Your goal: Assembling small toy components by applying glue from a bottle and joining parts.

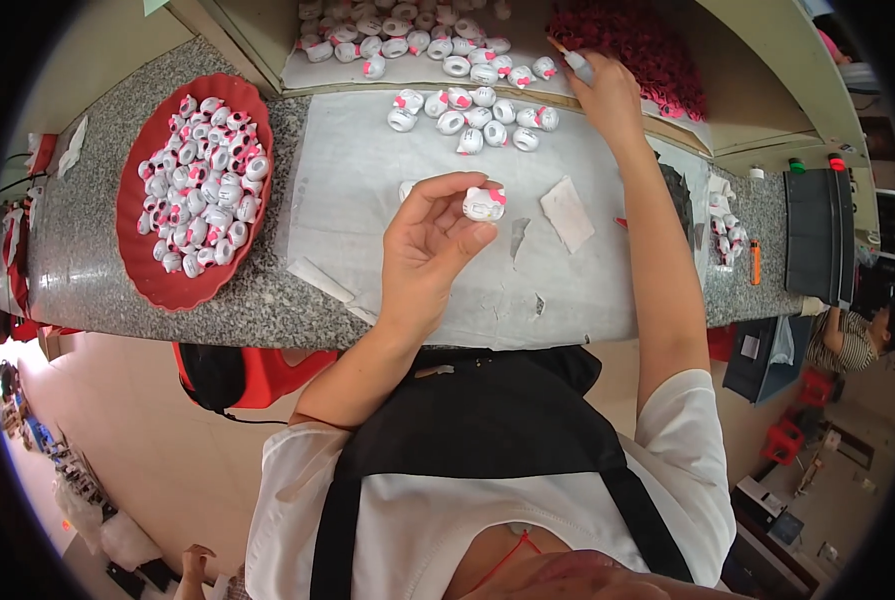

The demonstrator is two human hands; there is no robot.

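Observation:
My left hand [429, 238] is raised over the middle of the worktop, pinching a small white cat-head piece [483, 205] with a pink bow between thumb and fingertips. Farther off and to the right, my right hand [610, 98] is closed round a small pale squeeze bottle [579, 68] with a thin orange tip. It reaches to the front of a shelf bay, beside a heap of small dark-pink pieces [632, 50]. Between my hands and the shelf lies a loose group of white cat-head pieces [469, 138], some with pink bows showing.
A red scalloped tray [132, 240] full of finished-looking pieces stands at the left. More white heads [397, 45] fill the shelf. White paper [347, 190] covers the worktop, bearing a folded paper scrap [567, 214]. At right are an orange cutter [754, 262] and a dark bin [817, 230].

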